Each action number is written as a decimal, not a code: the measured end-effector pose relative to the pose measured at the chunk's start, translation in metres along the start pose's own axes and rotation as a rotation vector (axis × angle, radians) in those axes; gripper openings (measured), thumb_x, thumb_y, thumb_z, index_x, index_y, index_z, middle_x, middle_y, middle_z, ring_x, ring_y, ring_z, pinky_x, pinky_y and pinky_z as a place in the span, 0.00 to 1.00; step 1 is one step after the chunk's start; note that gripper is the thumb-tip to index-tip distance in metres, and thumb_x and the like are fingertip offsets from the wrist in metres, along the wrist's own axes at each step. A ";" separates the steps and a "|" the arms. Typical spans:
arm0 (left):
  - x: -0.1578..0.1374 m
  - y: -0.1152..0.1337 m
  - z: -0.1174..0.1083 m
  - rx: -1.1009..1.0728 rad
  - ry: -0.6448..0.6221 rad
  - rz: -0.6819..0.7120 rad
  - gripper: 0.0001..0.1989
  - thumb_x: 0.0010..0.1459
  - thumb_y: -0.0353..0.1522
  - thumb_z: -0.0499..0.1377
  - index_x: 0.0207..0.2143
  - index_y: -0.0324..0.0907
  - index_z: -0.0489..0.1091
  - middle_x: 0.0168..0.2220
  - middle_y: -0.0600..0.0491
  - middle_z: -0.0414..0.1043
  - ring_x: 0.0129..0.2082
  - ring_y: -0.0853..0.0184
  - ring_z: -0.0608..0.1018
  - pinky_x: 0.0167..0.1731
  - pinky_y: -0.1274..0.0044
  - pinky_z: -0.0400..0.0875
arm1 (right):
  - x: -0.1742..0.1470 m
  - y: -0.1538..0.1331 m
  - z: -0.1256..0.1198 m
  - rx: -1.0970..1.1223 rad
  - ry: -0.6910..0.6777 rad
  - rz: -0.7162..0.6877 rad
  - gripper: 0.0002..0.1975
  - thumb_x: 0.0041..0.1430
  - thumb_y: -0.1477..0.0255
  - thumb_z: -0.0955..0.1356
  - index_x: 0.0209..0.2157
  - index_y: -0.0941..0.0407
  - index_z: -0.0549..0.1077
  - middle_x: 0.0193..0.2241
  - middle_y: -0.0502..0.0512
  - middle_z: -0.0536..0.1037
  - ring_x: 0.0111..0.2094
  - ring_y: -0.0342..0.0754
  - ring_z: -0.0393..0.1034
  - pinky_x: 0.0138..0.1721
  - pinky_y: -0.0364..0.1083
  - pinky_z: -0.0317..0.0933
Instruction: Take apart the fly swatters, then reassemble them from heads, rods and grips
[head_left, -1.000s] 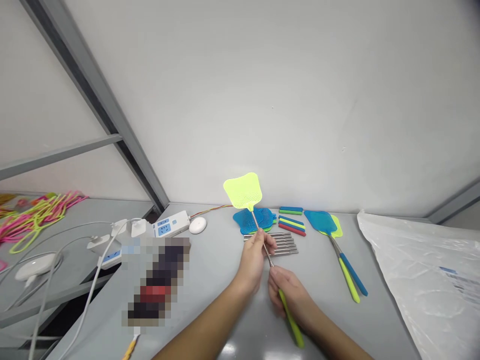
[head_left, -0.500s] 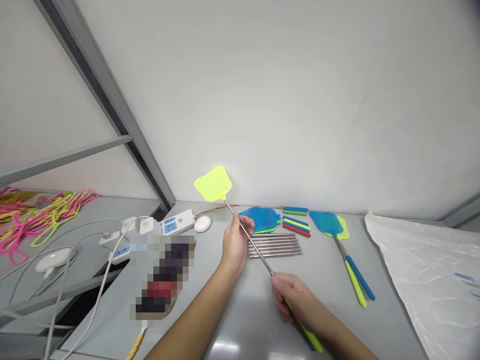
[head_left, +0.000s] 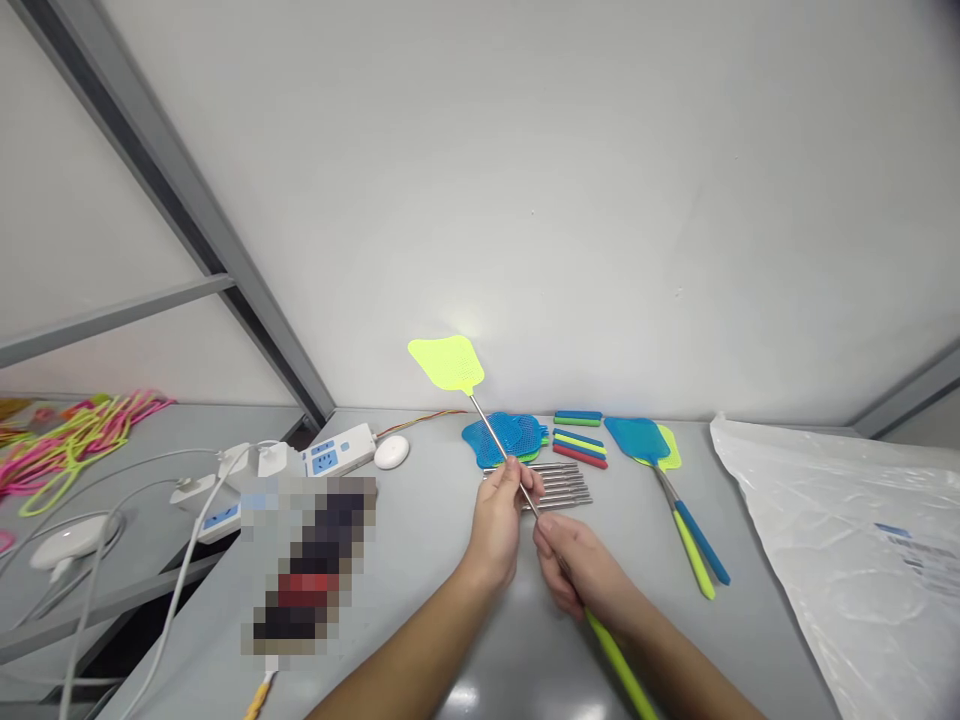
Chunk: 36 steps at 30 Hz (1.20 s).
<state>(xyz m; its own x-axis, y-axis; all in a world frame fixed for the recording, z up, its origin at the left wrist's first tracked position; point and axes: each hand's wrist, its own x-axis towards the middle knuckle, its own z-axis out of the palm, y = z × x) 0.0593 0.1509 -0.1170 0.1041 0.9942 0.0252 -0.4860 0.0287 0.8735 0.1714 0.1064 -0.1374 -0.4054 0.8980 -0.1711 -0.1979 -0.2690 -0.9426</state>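
Note:
A fly swatter with a bright yellow mesh head, a thin metal rod and a yellow-green grip slants across the middle of the head view. My left hand pinches its rod below the head. Close beneath, my right hand is wrapped round the lower rod, just above the grip. Behind my hands lie blue swatter heads in a pile, with some green under them. Several metal rods are lined up on the table, partly hidden by my left hand. Coloured grips rest beside them.
Two whole swatters, one blue and one yellow-green, lie to the right. Beyond them is a white plastic bag. On the left are a power strip, white cables, a white oval device, a blurred-out item and colourful cords.
My two hands have come closer together along the rod. The swatter's head has shifted slightly right and turned, and less rod shows between my hands. The view has moved slightly right.

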 end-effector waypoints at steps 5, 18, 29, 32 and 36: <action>-0.001 0.001 0.000 -0.052 0.111 0.062 0.18 0.59 0.44 0.54 0.24 0.41 0.60 0.24 0.56 0.62 0.26 0.71 0.64 0.30 0.78 0.60 | 0.000 -0.005 0.002 -0.017 -0.068 0.022 0.19 0.64 0.56 0.57 0.25 0.54 0.58 0.07 0.40 0.59 0.08 0.37 0.46 0.12 0.38 0.43; -0.007 -0.002 0.006 0.121 0.151 0.081 0.21 0.60 0.48 0.50 0.27 0.41 0.66 0.27 0.53 0.66 0.28 0.68 0.68 0.33 0.76 0.63 | -0.017 -0.031 -0.017 -0.202 -0.040 0.075 0.18 0.63 0.55 0.60 0.27 0.55 0.62 0.10 0.39 0.56 0.12 0.37 0.45 0.14 0.39 0.42; 0.017 0.020 -0.014 -0.076 0.341 0.352 0.17 0.60 0.43 0.54 0.25 0.42 0.60 0.24 0.56 0.60 0.26 0.71 0.64 0.31 0.78 0.60 | -0.018 -0.043 -0.021 -0.735 0.000 -0.069 0.18 0.64 0.59 0.58 0.24 0.54 0.59 0.21 0.46 0.63 0.24 0.42 0.55 0.26 0.42 0.49; 0.022 0.024 -0.018 -0.064 0.343 0.408 0.17 0.60 0.44 0.54 0.24 0.42 0.61 0.24 0.56 0.61 0.27 0.71 0.65 0.32 0.78 0.61 | -0.018 -0.048 -0.027 -0.849 0.024 -0.136 0.17 0.65 0.60 0.58 0.25 0.54 0.60 0.24 0.48 0.66 0.26 0.44 0.57 0.28 0.43 0.50; 0.017 0.018 -0.015 0.011 0.338 0.362 0.19 0.60 0.46 0.52 0.26 0.41 0.66 0.25 0.54 0.65 0.29 0.69 0.68 0.33 0.78 0.62 | -0.020 -0.053 -0.036 -0.908 0.080 -0.175 0.17 0.65 0.61 0.58 0.25 0.53 0.63 0.24 0.49 0.68 0.26 0.45 0.60 0.28 0.44 0.50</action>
<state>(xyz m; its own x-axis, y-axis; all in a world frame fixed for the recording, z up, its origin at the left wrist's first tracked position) 0.0395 0.1700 -0.1083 -0.3579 0.9181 0.1701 -0.4295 -0.3236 0.8431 0.2219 0.1153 -0.0947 -0.3666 0.9303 0.0076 0.5380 0.2187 -0.8141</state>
